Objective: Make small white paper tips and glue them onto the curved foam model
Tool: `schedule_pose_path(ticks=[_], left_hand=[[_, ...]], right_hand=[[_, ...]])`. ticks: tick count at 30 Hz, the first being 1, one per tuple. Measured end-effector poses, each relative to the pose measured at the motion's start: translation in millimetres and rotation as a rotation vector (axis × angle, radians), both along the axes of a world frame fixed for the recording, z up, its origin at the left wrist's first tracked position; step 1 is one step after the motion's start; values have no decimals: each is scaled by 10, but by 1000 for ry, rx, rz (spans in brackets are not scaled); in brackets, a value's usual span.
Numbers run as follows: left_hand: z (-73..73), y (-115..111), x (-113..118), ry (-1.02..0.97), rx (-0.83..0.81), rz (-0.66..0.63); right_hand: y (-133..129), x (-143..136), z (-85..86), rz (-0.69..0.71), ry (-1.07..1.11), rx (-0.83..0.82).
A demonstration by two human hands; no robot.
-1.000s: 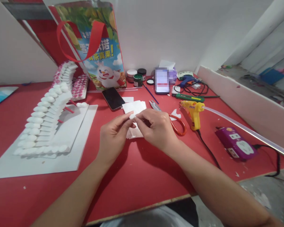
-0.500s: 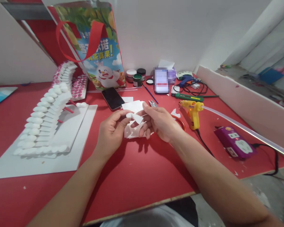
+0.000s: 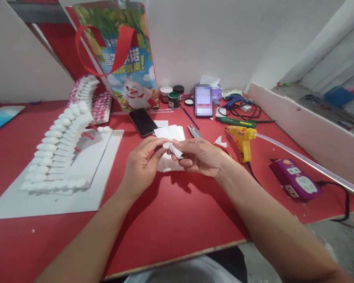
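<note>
In the head view, the bare left hand (image 3: pixel 140 163) and the bare right hand (image 3: pixel 204 155), close together, both pinched a small, partly rolled white paper piece (image 3: pixel 176 150) mid-frame, over flat white paper sheets (image 3: pixel 170 132). A yellow plastic glue gun (image 3: pixel 244 143) rested right of centre.

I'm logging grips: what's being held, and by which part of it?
A small white paper piece: the left hand pinches its rolled end, the right hand its flared part.
</note>
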State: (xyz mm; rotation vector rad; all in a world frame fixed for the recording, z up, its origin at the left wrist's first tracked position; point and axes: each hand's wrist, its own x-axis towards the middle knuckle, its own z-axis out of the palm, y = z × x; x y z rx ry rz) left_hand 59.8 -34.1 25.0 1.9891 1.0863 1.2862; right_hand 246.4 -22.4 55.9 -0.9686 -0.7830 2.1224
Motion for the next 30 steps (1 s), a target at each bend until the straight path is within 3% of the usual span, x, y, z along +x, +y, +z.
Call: schedule_pose_path(ticks=[5, 13, 18, 24, 30], left_hand=[[8, -5, 11, -32, -59, 44], [1, -28, 44, -117, -181, 75], [-16, -77, 96, -181, -223, 136], [-27, -93, 110, -234, -228, 154], [16, -54, 41, -263, -277, 75]], right_hand=[[-28, -17, -19, -56, -127, 141], [-98, -89, -65, -212, -754, 734], [-174, -176, -154, -390, -1057, 1107], [-217, -191, -190, -352, -1183, 1343], [-184, -125, -195, -281, -1150, 1470]])
